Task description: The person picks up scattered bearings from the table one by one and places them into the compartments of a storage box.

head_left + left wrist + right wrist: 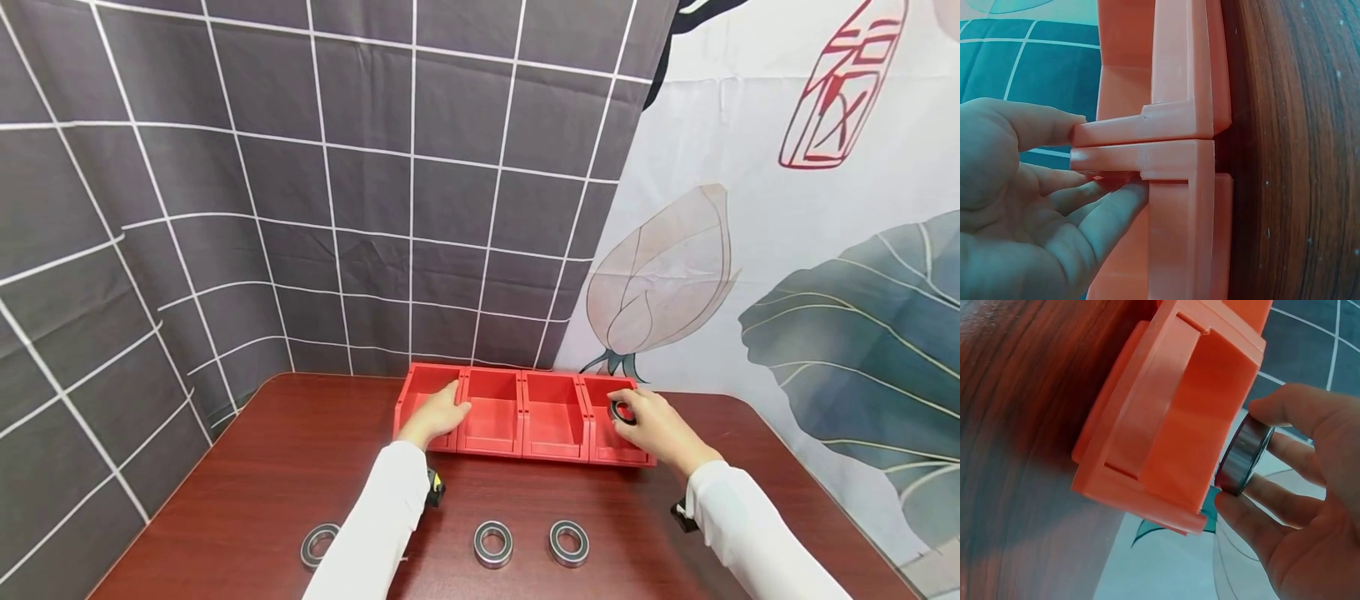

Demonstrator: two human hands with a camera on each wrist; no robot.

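A row of several red storage bins (491,417) stands at the back of the table. My left hand (441,412) is at the leftmost bins. In the left wrist view, its thumb and fingers (1113,215) pinch the two adjoining bin walls (1172,140) from both sides. At the far right bin (617,446), my right hand (651,423) grips a ball bearing (1244,455) by its outer rim. That bearing is tilted and held at the bin's opening, clear of its floor in the right wrist view.
Three more bearings lie flat on the brown table: one at the left (318,546), partly behind my left sleeve, one in the middle (492,544), one to its right (568,543). Behind the bins hangs a dark gridded cloth (367,192), with a printed white cloth (675,150) to the right.
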